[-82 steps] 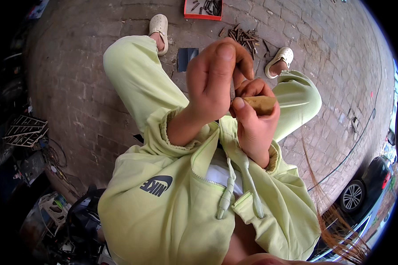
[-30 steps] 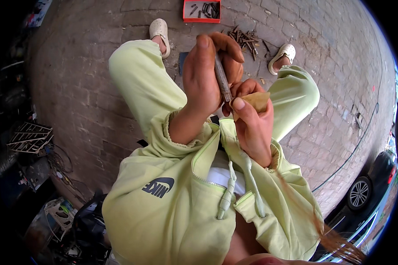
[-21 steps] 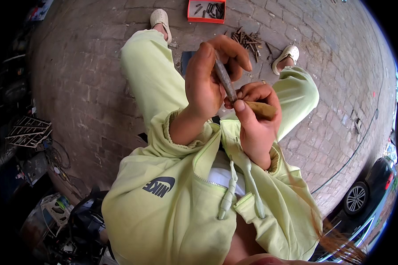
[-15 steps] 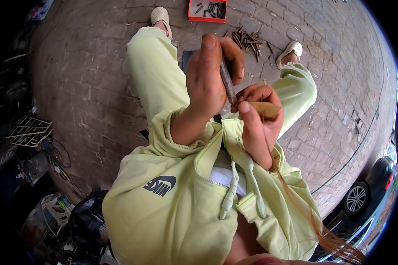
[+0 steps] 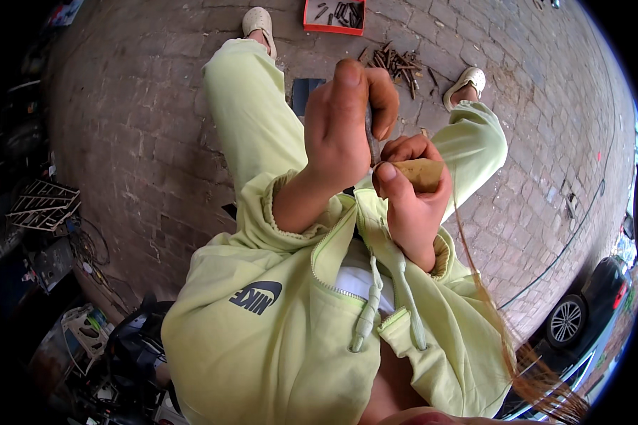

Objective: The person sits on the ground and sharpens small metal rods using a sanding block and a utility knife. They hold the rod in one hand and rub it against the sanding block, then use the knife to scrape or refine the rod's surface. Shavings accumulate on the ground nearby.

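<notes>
The left hand (image 5: pixel 339 131) is curling its fingers narrowly around a slender, dull grey-brown, metal-looking rod (image 5: pixel 373 147), most of it hiding behind the knuckles, with only a short strip showing beside the right hand (image 5: pixel 410 212). That hand is pinching a tan, crisp-edged, paper-like sheet (image 5: pixel 422 174) between thumb and bent fingers; from here I cannot tell whether the sheet is touching the rod. Beyond the hands, on rough, uneven brick paving (image 5: pixel 156 156), a loose heap of thin, rusty-brown rods (image 5: pixel 402 67) is lying criss-crossed near a shallow, orange-red walled box (image 5: pixel 333 30), which is holding small, dark, stick-like pieces (image 5: pixel 349 12). A flat, dark blue-grey sheet (image 5: pixel 303 92) is lying partly behind the left hand, while cream, perforated clogs (image 5: pixel 471 81) are resting well apart.
</notes>
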Available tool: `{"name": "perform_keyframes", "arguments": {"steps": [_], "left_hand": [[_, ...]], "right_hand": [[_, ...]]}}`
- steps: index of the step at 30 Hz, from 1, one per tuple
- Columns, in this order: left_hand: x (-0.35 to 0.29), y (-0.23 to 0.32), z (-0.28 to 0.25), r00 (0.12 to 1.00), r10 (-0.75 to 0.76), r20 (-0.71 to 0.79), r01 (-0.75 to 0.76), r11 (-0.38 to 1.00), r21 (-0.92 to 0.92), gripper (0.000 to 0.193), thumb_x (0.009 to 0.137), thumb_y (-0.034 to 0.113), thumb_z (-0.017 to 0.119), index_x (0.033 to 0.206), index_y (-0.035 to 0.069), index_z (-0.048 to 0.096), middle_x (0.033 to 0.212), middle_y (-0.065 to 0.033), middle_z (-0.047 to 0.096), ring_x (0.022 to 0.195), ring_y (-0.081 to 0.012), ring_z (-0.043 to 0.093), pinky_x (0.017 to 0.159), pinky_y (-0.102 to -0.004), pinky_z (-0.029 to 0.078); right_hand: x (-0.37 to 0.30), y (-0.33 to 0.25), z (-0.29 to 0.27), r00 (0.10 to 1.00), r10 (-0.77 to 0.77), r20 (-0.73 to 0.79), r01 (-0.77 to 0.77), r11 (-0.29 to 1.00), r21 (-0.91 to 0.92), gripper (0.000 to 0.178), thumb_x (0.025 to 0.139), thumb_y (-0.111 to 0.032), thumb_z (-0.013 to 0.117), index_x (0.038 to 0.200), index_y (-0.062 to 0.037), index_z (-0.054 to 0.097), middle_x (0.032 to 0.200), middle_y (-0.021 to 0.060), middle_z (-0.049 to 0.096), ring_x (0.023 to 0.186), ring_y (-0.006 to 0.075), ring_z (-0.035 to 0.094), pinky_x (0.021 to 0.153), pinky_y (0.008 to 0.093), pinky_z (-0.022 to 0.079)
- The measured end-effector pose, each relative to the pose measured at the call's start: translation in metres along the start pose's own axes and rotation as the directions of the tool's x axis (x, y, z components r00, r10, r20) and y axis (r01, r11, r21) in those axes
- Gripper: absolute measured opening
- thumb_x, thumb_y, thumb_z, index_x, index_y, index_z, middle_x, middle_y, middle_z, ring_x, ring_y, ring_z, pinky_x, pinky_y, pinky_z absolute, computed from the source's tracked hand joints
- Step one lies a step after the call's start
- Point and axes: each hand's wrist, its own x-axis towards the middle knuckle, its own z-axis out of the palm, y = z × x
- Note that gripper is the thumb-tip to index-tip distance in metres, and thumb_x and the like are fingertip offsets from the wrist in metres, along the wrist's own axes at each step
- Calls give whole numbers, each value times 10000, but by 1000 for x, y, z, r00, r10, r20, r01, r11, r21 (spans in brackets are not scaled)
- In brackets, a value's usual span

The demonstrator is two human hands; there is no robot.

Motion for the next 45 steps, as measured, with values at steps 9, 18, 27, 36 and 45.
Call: {"name": "perform_keyframes", "arguments": {"steps": [9, 18, 27, 36, 45], "left_hand": [[-6, 6, 15, 978, -130, -163, 129, 991, -20, 548, 977, 455, 215, 569, 104, 314, 446, 4, 287, 373, -99, 236, 384, -277, 184], [-3, 0, -4, 986, -148, -78, 137, 982, -132, 553, 985, 400, 206, 572, 57, 337, 492, -29, 373, 438, -109, 329, 436, -255, 258], [1, -6, -9, 991, -101, -84, 85, 982, -168, 580, 977, 436, 224, 551, 60, 344, 478, -38, 353, 412, -113, 302, 421, -262, 233], [-2, -2, 5, 962, -213, -170, 181, 966, -186, 585, 949, 461, 236, 479, 118, 291, 387, 5, 266, 378, -110, 191, 423, -283, 178], [1, 0, -8, 990, -106, -91, 82, 969, -235, 552, 979, 393, 243, 542, 63, 314, 473, -23, 341, 428, -105, 284, 431, -263, 232]], "right_hand": [[-2, -1, 6, 998, -27, -53, 23, 998, -66, 180, 731, -40, 691, 805, -10, 530, 728, -13, 553, 643, 36, 480, 577, 178, 376], [0, 1, 6, 1000, -13, -8, 13, 1000, -5, 185, 741, -52, 693, 818, -7, 530, 752, -3, 565, 664, 46, 495, 592, 184, 389], [5, 7, 5, 998, 62, 2, -62, 994, 85, 176, 760, -68, 686, 835, -11, 537, 757, -5, 571, 660, 43, 503, 596, 181, 391], [1, 1, 13, 998, 3, -59, -5, 1000, -30, 162, 766, -53, 674, 834, -6, 534, 750, -4, 571, 667, 43, 504, 605, 181, 398], [1, 3, 3, 998, 54, 37, -57, 995, 80, 182, 776, -79, 683, 860, -11, 535, 771, 2, 574, 679, 50, 506, 616, 187, 404]]}}
